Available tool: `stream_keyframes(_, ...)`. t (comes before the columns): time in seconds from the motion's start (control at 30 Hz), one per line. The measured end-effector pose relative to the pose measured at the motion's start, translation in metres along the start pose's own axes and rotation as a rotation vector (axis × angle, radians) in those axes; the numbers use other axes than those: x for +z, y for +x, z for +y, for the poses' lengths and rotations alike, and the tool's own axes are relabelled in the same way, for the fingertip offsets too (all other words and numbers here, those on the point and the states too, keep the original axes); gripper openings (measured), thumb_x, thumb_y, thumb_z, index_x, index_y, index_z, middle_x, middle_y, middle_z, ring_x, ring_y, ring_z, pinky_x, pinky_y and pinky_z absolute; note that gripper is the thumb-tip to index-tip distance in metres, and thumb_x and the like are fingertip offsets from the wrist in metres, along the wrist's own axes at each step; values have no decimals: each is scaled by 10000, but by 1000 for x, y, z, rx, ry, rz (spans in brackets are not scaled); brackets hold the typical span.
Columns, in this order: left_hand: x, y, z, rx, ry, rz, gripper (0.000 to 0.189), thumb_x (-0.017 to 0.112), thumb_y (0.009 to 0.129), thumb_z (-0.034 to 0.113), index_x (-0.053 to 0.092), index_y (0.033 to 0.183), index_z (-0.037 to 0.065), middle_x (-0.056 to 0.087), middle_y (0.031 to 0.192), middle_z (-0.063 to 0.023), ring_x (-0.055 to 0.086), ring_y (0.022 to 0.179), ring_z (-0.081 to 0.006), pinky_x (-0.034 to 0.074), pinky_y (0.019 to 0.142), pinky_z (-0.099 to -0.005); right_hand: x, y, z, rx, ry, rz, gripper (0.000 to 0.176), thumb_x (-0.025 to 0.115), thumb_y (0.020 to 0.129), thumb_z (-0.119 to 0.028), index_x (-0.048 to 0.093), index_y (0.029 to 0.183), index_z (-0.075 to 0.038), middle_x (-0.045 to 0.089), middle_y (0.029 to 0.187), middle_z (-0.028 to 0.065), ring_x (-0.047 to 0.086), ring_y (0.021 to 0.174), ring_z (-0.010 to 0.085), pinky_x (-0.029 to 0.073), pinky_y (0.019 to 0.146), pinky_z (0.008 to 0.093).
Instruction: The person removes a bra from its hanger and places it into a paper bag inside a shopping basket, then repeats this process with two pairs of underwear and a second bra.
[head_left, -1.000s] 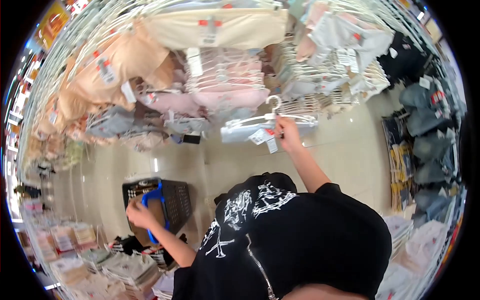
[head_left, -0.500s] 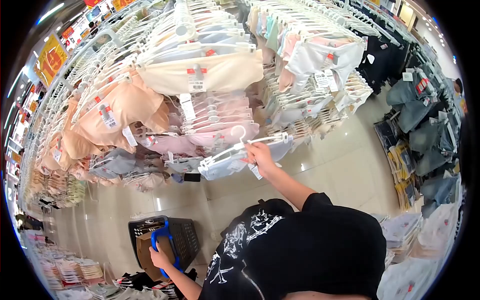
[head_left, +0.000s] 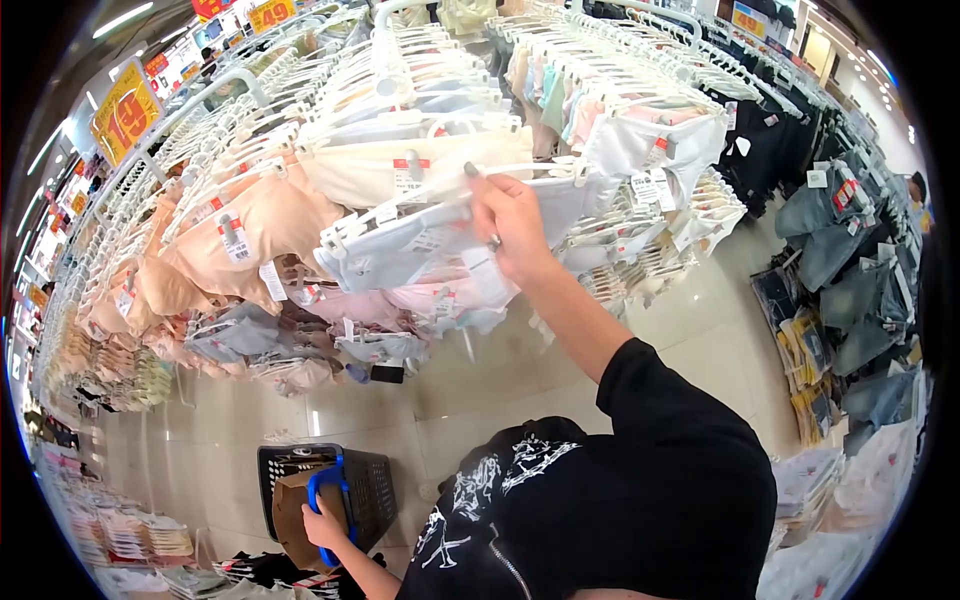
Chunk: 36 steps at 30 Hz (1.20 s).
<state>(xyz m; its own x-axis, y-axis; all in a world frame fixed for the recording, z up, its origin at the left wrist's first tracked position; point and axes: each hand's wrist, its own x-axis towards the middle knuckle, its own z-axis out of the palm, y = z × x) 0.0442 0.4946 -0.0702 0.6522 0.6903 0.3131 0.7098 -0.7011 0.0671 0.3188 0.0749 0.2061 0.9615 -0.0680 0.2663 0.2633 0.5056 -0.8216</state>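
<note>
My right hand point(head_left: 508, 225) is closed on a white hanger point(head_left: 345, 232) carrying a pale blue underwear garment point(head_left: 400, 247) with white tags. The garment hangs in front of a cream bandeau point(head_left: 330, 170) on the rack and partly covers it. Peach bras point(head_left: 250, 230) hang just to its left, and pale pink pieces point(head_left: 455, 300) show below it. Down at the lower left, my left hand point(head_left: 325, 522) is wrapped round the blue handle point(head_left: 343, 480) of a dark shopping basket point(head_left: 375, 490). A brown cardboard piece point(head_left: 292, 515) lies inside the basket.
White rack rails point(head_left: 386, 60) loaded with hangers fill the far side. To the right hang jeans point(head_left: 835, 225), with folded stacks point(head_left: 800, 330) beside them. Folded clothes point(head_left: 125, 535) lie at the lower left. Tiled floor point(head_left: 690, 350) runs between the displays.
My right hand has raised the hanger with the pale blue garment up and forward, from below the pink row to in front of the cream bandeau. My left hand stays on the basket handle.
</note>
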Motion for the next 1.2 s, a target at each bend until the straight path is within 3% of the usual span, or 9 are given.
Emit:
stream_keyframes(0.5, -4, -7, 5, -20, 47, -55, 430, 424, 832, 472, 514, 758, 58, 562, 664, -120, 550, 601, -308, 420, 493, -411, -9, -5, 3, 34, -26, 20, 235, 566, 826, -214, 534, 689, -26, 386, 443, -26, 321, 397, 59, 262, 411, 218)
stream_keyframes(0.6, -7, -8, 8, -24, 41, -53, 430, 424, 831, 476, 521, 769, 62, 559, 662, -119, 548, 602, -310, 423, 499, -415, -17, -4, 0, -11, -21, 80, 224, 564, 818, -153, 477, 630, -68, 390, 457, -29, 309, 372, 53, 241, 380, 209)
stream_keyframes(0.8, -1, -6, 3, -20, 37, -85, 437, 432, 823, 478, 532, 805, 52, 580, 706, -135, 561, 636, -323, 431, 520, -427, -41, -11, 8, 63, 8, 202, 208, 541, 831, -137, 461, 654, -64, 373, 461, -27, 305, 373, 58, 242, 381, 213)
stream_keyframes(0.9, -11, -6, 9, -40, 16, -109, 445, 444, 816, 473, 554, 873, 46, 602, 774, -142, 575, 684, -328, 441, 548, -428, -72, -24, 50, 108, -48, 140, 212, 525, 843, -155, 451, 665, -67, 366, 463, -25, 313, 381, 61, 242, 386, 215)
stream_keyframes(0.97, 6, -7, -2, -21, 3, -36, 461, 457, 811, 469, 565, 1012, 69, 606, 828, -139, 581, 722, -319, 457, 588, -408, -94, -43, 91, 234, -195, 165, 310, 521, 828, -188, 433, 544, -97, 372, 466, -38, 335, 421, 65, 264, 416, 230)
stream_keyframes(1.1, -1, -9, 4, -22, -34, -25, 387, 497, 790, 444, 502, 760, 58, 569, 721, -141, 556, 655, -334, 426, 540, -425, -131, -103, 166, 466, -314, 61, 326, 478, 847, -182, 423, 536, -102, 378, 455, -26, 342, 416, 72, 251, 405, 234)
stream_keyframes(1.2, -5, -10, 8, -48, -99, 0, 373, 520, 773, 429, 493, 721, 61, 568, 707, -137, 555, 659, -336, 428, 548, -429, -168, -150, 234, 688, -362, 157, 356, 505, 847, -233, 412, 521, -126, 398, 439, -7, 353, 378, 100, 259, 360, 246)
